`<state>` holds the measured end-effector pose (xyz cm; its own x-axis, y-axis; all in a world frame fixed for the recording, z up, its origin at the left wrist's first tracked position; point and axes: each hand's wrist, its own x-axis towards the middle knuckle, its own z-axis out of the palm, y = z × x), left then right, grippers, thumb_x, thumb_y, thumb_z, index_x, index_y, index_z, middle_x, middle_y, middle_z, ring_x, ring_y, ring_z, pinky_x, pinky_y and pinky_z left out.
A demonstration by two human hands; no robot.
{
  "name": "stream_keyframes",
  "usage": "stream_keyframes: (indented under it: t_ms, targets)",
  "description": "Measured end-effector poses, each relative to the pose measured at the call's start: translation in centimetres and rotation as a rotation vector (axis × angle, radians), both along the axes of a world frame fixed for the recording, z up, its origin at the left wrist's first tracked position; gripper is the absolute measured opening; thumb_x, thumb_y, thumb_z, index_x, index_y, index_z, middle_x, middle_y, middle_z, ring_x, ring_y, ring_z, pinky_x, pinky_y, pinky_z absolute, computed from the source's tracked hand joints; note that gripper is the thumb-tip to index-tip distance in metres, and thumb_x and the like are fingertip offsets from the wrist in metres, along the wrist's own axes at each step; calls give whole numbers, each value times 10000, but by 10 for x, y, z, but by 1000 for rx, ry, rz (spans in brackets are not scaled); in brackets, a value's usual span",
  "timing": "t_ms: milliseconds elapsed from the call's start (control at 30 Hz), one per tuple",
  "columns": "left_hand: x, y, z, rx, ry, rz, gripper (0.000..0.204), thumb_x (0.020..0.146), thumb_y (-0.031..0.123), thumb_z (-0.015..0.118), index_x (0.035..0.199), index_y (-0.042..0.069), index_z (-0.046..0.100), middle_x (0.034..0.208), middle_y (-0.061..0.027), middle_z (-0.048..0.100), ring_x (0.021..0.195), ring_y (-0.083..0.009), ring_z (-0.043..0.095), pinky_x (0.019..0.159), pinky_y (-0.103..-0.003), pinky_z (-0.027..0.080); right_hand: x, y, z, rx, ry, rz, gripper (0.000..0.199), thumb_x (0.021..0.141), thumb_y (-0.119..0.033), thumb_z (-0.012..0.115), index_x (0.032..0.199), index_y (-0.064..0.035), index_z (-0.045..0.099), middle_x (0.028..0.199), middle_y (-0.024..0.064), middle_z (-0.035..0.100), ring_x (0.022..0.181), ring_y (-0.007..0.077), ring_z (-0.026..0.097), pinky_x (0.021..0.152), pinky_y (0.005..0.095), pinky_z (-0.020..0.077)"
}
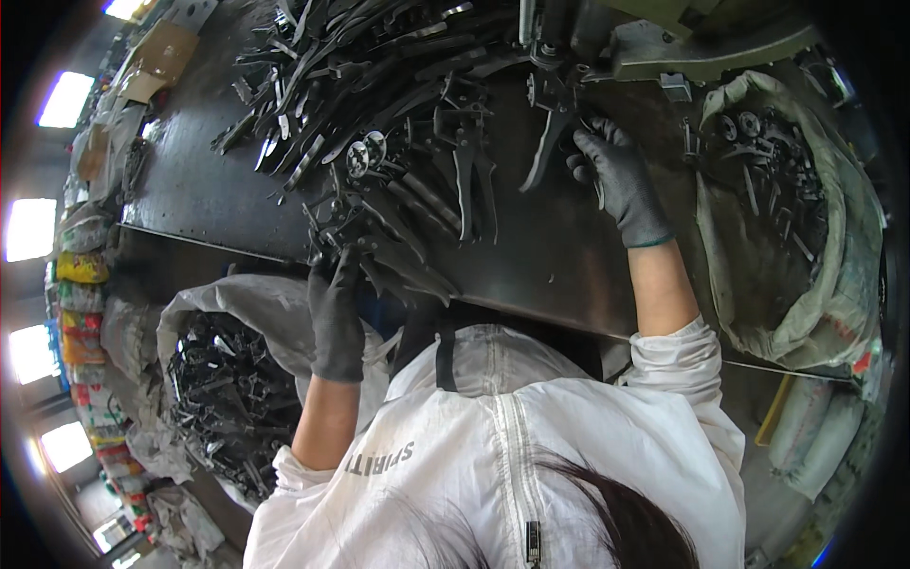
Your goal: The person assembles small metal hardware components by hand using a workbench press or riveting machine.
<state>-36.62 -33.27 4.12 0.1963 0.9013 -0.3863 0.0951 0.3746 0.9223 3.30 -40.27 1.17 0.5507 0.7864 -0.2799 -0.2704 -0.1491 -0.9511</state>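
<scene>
My right hand [616, 175], in a dark grey glove, has its fingers curled at one handle of a plier-like metal tool [547, 147]. The tool's head is up against the press-like machine [545, 52], and its other curved handle points down toward me. My left hand [336, 318], gloved the same way, is at the table's near edge. Its fingers are closed at the head of another plier-like tool [332, 223], whose handles spread to the right; the exact grip is partly hidden. More such tools [464, 156] lie between my hands.
A large heap of dark metal levers [341, 71] covers the back of the steel table [199, 194]. An open sack [839, 256] of small metal parts stands at the right. Another sack [256, 294] with black parts sits below the edge at left. Cardboard boxes [161, 57] lie far left.
</scene>
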Motion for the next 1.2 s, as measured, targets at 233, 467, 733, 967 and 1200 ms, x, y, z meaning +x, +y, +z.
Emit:
stream_keyframes:
  t_ms: [233,467,733,967,1200]
  targets:
    - [8,32,-9,-27,-156,9,377,1058,334,653,1298,42,660,1038,-10,681,920,-83,623,795,-240,496,-24,13,5,31,-12,-24,261,1039,-112,634,1294,-58,623,984,2,673,665,61,647,535,184,521]
    - [43,45,1,276,-125,30,397,1001,164,692,1356,25,582,1032,-65,706,774,-112,673,629,-212,521,-107,52,-10,-106,-1318,158,533,1062,-393,593,1419,2,564,1251,176,671,1146,313,648,1018,412,516]
    - [88,83,-80,226,-596,41,819,906,65,742,1580,60,278,1283,-165,654,1114,-273,677,959,-381,580,-141,65,-34,231,-346,319,435,1063,-214,614,1445,-11,574,1397,109,605,1223,195,600,1010,358,516]
    - [67,21,-57,331,-819,69,1040,813,133,861,1619,81,207,1563,-116,449,1435,-213,433,1221,-378,352,-157,-12,-59,258,-556,345,394,1066,-149,606,1444,-38,582,1427,132,566,1220,196,604,1000,392,516]
    - [-61,4,39,563,-521,154,875,872,144,803,1575,33,295,1470,-122,501,1394,-219,453,1200,-377,352,-230,14,57,122,-1119,550,410,1118,-196,520,1479,-4,549,1440,143,597,1200,147,623,1028,310,507]
